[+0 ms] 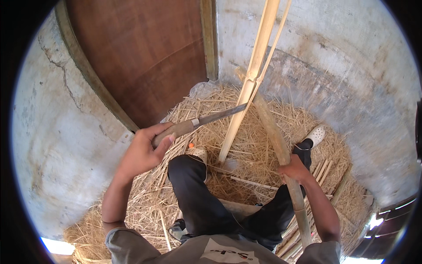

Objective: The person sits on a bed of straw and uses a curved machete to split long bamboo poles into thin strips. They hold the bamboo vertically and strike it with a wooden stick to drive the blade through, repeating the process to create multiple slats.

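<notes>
My left hand (145, 149) is closed round the wooden handle of a knife (220, 115), held out to the right at mid-height. Its blade end sits in the split of a long, pale bamboo piece (260, 42), between the wider part and a thin strip (277, 37) along its right side. That bamboo stands tilted, its lower end among the shavings and its top out of view. With my right hand (294, 169) I grip a thick, brownish pole (271, 123), which slants from beside the split bamboo down past my right leg.
Bamboo shavings (198, 119) cover the floor round my legs. Several cut strips (323, 171) lie at the right. A brown door (140, 53) and stained walls (334, 66) stand close ahead. My feet wear pale clogs (316, 134). A small orange thing (191, 145) lies near my left knee.
</notes>
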`<action>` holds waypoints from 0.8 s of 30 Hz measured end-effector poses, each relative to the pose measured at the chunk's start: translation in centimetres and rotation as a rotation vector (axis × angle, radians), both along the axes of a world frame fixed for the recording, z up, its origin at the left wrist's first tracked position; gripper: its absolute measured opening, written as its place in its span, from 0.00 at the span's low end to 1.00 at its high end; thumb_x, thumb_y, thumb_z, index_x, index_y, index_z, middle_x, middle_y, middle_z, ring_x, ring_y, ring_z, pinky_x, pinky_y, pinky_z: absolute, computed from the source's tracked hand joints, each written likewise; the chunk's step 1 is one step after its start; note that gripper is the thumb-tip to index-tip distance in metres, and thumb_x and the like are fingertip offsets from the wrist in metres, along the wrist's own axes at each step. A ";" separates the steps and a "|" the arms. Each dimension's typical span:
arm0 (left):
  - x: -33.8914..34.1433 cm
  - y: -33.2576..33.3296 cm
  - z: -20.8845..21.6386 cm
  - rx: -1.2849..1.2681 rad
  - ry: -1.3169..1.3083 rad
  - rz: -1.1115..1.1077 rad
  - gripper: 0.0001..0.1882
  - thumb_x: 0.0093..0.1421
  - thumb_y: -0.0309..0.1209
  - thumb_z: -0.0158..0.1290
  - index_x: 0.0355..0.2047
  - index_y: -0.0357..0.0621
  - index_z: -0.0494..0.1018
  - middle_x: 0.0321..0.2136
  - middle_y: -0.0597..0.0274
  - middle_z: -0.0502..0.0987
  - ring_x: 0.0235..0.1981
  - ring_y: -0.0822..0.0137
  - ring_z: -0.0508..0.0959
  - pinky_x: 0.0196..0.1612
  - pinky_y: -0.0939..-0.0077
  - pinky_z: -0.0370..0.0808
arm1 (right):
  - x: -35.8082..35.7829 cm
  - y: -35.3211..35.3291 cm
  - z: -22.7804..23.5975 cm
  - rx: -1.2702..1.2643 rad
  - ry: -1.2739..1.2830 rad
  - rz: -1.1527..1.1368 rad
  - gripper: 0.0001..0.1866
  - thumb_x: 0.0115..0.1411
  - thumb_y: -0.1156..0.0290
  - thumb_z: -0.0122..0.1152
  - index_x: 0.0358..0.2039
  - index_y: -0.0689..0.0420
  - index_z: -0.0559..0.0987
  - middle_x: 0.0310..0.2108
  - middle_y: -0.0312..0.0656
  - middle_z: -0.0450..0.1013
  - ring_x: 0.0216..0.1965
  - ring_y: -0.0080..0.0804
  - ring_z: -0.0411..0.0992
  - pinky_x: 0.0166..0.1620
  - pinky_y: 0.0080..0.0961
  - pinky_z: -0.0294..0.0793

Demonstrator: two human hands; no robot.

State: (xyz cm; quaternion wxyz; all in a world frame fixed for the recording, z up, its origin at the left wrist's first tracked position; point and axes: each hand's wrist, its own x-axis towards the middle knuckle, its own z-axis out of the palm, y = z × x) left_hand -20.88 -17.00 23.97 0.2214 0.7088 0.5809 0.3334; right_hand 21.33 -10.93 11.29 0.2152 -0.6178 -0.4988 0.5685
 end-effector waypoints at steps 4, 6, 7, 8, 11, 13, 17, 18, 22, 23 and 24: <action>2.0 -2.6 -2.5 -0.076 -0.064 -0.027 0.21 0.67 0.36 0.51 0.56 0.39 0.71 0.24 0.62 0.76 0.18 0.71 0.74 0.27 0.73 0.73 | 1.5 -1.7 0.1 0.082 -0.065 -0.090 0.16 0.47 0.80 0.64 0.39 0.68 0.74 0.19 0.44 0.71 0.14 0.32 0.71 0.17 0.28 0.70; 4.6 -4.6 -4.6 -0.132 0.067 0.056 0.24 0.66 0.39 0.51 0.59 0.42 0.68 0.27 0.52 0.80 0.21 0.61 0.80 0.32 0.70 0.77 | 3.7 -3.3 0.3 0.146 -0.161 -0.169 0.17 0.46 0.79 0.63 0.39 0.67 0.74 0.21 0.45 0.73 0.16 0.35 0.73 0.19 0.30 0.72; 6.1 -5.1 -6.3 -0.040 0.064 0.076 0.25 0.66 0.39 0.51 0.60 0.43 0.67 0.30 0.45 0.81 0.27 0.51 0.83 0.36 0.66 0.79 | 5.1 -4.4 0.0 0.192 -0.240 -0.219 0.19 0.45 0.79 0.63 0.40 0.67 0.74 0.23 0.47 0.74 0.19 0.38 0.75 0.23 0.31 0.74; 7.6 -5.4 -7.6 0.005 0.029 0.097 0.25 0.64 0.39 0.52 0.59 0.42 0.67 0.27 0.45 0.80 0.24 0.50 0.82 0.32 0.63 0.79 | 8.0 -5.8 -1.8 0.369 -0.393 -0.242 0.20 0.44 0.79 0.62 0.41 0.68 0.74 0.24 0.48 0.75 0.23 0.43 0.76 0.28 0.33 0.75; 11.8 -6.6 -11.6 0.075 -0.160 0.198 0.26 0.62 0.37 0.55 0.59 0.40 0.68 0.26 0.42 0.80 0.21 0.50 0.81 0.26 0.62 0.78 | 11.5 -10.0 -3.1 0.449 -0.642 -0.438 0.26 0.43 0.77 0.61 0.46 0.69 0.74 0.33 0.56 0.77 0.39 0.54 0.77 0.44 0.40 0.75; 14.7 -7.0 -14.6 0.031 -0.380 0.205 0.25 0.63 0.34 0.57 0.59 0.39 0.67 0.29 0.49 0.81 0.23 0.64 0.81 0.29 0.71 0.77 | 16.2 -14.4 -10.1 0.630 -0.842 -0.647 0.29 0.42 0.76 0.62 0.49 0.66 0.73 0.34 0.58 0.76 0.39 0.54 0.77 0.44 0.43 0.76; 17.8 -8.1 -17.5 -0.200 -0.825 0.194 0.27 0.66 0.34 0.54 0.61 0.34 0.62 0.38 0.59 0.76 0.35 0.77 0.72 0.39 0.80 0.73 | 20.5 -23.4 -22.6 0.505 -1.117 -0.732 0.35 0.42 0.73 0.66 0.54 0.69 0.70 0.37 0.62 0.76 0.42 0.60 0.76 0.46 0.47 0.76; 18.3 -8.2 -17.7 -0.212 -0.861 0.176 0.27 0.67 0.32 0.53 0.62 0.33 0.59 0.40 0.61 0.74 0.36 0.77 0.71 0.40 0.81 0.71 | 20.6 -25.2 -24.8 0.444 -1.135 -0.778 0.36 0.42 0.73 0.67 0.55 0.70 0.69 0.37 0.62 0.76 0.42 0.61 0.76 0.47 0.47 0.75; 19.6 -8.5 -17.8 -0.204 -0.826 0.094 0.29 0.70 0.34 0.49 0.65 0.31 0.54 0.42 0.62 0.71 0.39 0.77 0.69 0.43 0.81 0.69 | 17.2 -31.6 -31.0 -0.029 -0.932 -0.806 0.33 0.46 0.70 0.62 0.53 0.70 0.70 0.38 0.63 0.76 0.42 0.60 0.76 0.46 0.49 0.76; 19.7 -8.5 -18.1 -0.174 -0.798 0.091 0.29 0.70 0.34 0.48 0.65 0.32 0.54 0.42 0.62 0.70 0.39 0.77 0.69 0.43 0.81 0.69 | 16.1 -32.8 -32.7 -0.152 -0.993 -0.804 0.30 0.48 0.69 0.61 0.51 0.70 0.72 0.39 0.63 0.77 0.41 0.58 0.77 0.44 0.49 0.77; 19.9 -8.4 -18.4 -0.143 -0.749 0.122 0.30 0.70 0.35 0.48 0.65 0.32 0.53 0.41 0.62 0.70 0.39 0.77 0.69 0.43 0.81 0.69 | 14.9 -33.2 -34.7 -0.233 -0.975 -0.757 0.38 0.46 0.70 0.64 0.57 0.70 0.65 0.41 0.61 0.76 0.41 0.56 0.77 0.45 0.45 0.77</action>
